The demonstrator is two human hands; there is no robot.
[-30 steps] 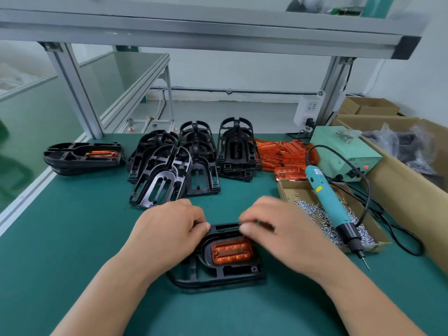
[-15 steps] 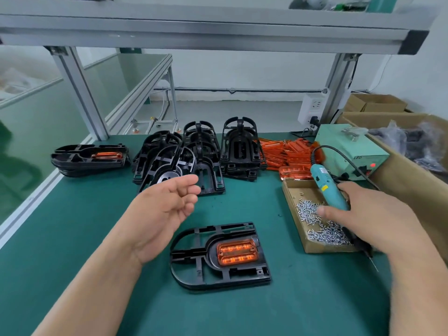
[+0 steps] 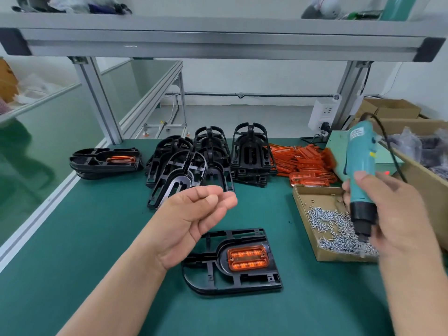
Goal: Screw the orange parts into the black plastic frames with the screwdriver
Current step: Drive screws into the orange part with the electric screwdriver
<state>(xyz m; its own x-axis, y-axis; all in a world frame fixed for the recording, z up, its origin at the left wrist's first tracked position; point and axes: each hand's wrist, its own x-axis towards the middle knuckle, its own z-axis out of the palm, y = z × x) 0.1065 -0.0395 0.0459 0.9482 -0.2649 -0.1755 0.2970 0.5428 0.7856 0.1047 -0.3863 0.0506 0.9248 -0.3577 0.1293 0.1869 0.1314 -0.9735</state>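
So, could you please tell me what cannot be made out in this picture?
Head view:
Bit of the electric screwdriver: lost in motion blur beside the right hand.
Screws in the orange part on the near black frame: too small to tell.
Items on the top shelf: cut by the top edge.

left hand (image 3: 191, 219), right hand (image 3: 397, 214): two hands
screwdriver (image 3: 358, 166): one
box of screws (image 3: 315, 196): one
front frame (image 3: 211, 282): one
piled frames (image 3: 249, 154): uncountable
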